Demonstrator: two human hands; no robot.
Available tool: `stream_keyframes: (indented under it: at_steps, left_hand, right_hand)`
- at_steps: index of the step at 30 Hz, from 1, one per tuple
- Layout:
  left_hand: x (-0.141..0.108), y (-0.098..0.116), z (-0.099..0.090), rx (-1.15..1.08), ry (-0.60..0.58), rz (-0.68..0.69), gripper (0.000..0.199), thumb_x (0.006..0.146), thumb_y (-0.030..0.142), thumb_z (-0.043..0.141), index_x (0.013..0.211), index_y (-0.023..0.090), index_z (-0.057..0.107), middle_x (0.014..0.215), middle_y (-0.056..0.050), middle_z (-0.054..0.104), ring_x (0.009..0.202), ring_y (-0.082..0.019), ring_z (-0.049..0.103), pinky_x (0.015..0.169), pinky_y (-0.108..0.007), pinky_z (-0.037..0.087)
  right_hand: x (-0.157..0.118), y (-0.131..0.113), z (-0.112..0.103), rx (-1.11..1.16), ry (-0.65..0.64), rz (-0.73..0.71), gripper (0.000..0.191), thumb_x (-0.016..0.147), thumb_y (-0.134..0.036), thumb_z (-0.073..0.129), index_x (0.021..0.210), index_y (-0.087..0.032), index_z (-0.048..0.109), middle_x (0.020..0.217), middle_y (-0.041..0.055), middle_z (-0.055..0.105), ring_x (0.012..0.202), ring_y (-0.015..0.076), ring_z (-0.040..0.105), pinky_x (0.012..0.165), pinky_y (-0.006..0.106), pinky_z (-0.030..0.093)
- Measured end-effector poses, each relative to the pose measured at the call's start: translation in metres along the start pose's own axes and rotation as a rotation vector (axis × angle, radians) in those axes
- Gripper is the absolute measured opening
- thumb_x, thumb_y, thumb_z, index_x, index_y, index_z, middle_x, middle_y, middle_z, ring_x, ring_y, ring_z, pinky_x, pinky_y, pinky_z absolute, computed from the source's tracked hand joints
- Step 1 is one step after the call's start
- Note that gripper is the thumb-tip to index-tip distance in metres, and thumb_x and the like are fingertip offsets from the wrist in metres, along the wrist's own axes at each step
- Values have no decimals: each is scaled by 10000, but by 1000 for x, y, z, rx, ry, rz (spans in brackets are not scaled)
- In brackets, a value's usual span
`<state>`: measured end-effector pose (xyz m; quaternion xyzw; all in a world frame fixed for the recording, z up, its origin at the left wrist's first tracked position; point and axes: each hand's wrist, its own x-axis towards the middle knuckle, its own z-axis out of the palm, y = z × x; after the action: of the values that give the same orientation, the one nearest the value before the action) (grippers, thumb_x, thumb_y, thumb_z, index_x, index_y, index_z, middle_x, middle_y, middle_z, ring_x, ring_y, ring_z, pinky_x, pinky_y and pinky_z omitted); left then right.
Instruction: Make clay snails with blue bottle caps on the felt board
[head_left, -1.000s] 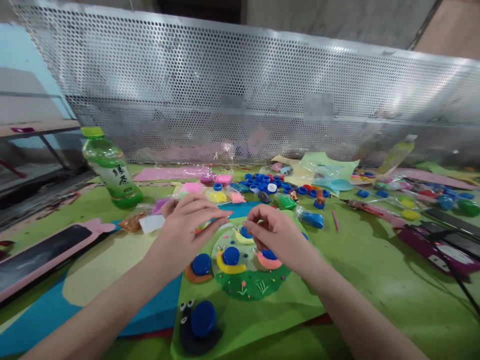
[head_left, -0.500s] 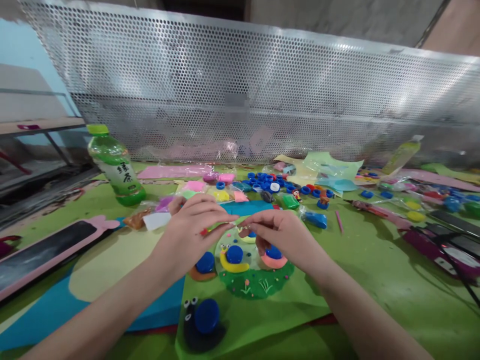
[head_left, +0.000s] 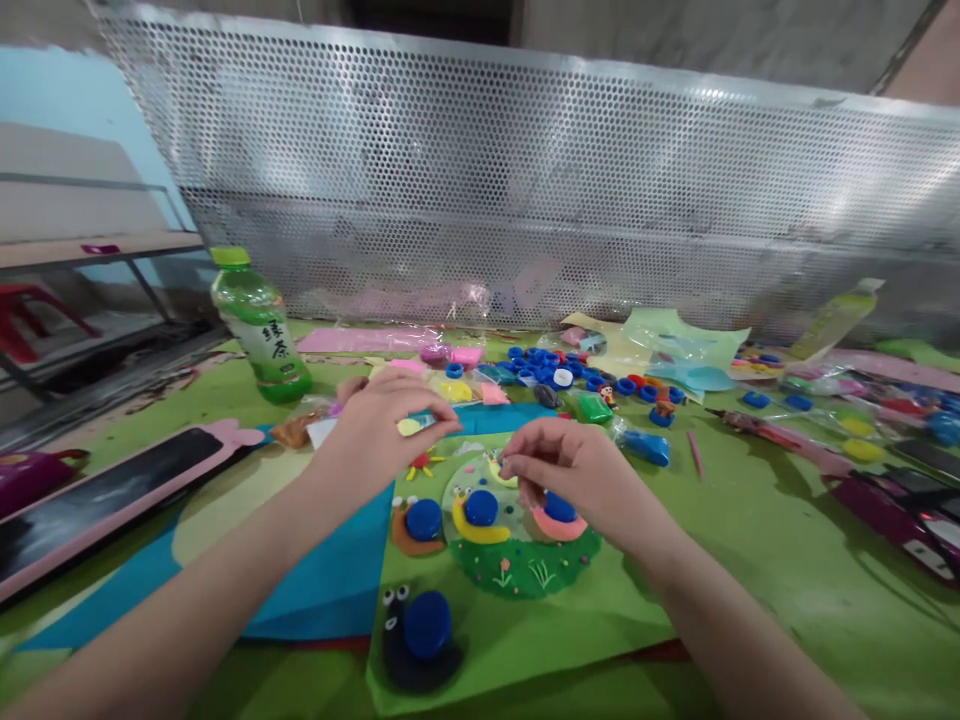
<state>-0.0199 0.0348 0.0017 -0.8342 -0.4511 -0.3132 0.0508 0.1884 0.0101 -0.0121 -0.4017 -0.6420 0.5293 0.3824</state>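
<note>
Over a green paper sheet [head_left: 540, 650], my left hand [head_left: 390, 425] has its thumb and index tips pinched together beside a red-and-yellow clay sun [head_left: 420, 463]. Anything between those tips is too small to name. My right hand [head_left: 574, 465] is also pinched, its fingers curled above the picture, and I cannot make out what they hold. Clay snails with blue bottle caps as shells lie below: a yellow snail [head_left: 484, 530], a brown snail [head_left: 412, 545], a black snail [head_left: 409, 650], and a pink snail [head_left: 559, 525] partly hidden by my right hand. Dark green clay grass [head_left: 525, 568] carries small flowers.
A green tea bottle [head_left: 262, 340] stands at the left near a pink-framed phone-like slab [head_left: 127, 500]. Blue bottle caps [head_left: 540, 365] pile up behind the picture. A pink stick [head_left: 696, 455] and a glue gun [head_left: 787, 440] lie right. A perforated metal panel [head_left: 510, 180] rises behind.
My hands, which met at the fingertips over the picture, have drawn apart. The left went slightly left, uncovering the sun and brown snail. The whole view has shifted a little.
</note>
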Motion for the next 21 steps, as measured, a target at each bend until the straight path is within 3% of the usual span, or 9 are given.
stream_keyframes:
  at_steps: [4,7,13,17,21]
  left_hand:
    - [-5,-16,0,-64,-259,70,131,839,262,511,831,217,634,853,14,662,876,-156,545,788,-297,403]
    - [-15,-29,-2,-3,-369,23,226,866,330,448,783,186,601,822,-8,628,849,-173,525,758,-313,399]
    - [-38,-52,-2,51,-460,25,251,901,277,344,775,172,534,826,-25,562,826,-182,482,734,-324,380]
    - [-50,-65,-1,-20,-443,54,184,879,310,421,819,218,568,900,-6,577,894,-172,491,790,-314,369]
    - [-55,-74,0,-89,-396,131,146,847,231,487,856,301,614,876,37,626,878,-134,548,768,-254,426]
  right_hand:
    - [-1,0,3,-91,-1,45,158,766,-216,597,911,-178,648,706,13,640,535,81,557,531,218,465]
    - [-4,-2,8,-144,-36,107,139,774,-196,581,864,-190,687,625,3,629,526,88,565,518,208,457]
    - [-5,10,15,-114,-89,131,59,752,-225,602,703,-200,621,557,-34,576,460,83,560,475,185,441]
    - [-4,19,14,-293,-119,96,78,739,-262,630,689,-223,585,599,-16,593,488,100,560,469,183,439]
    - [-5,21,9,-477,-179,-4,83,743,-222,625,681,-253,579,611,-10,605,526,106,558,475,166,439]
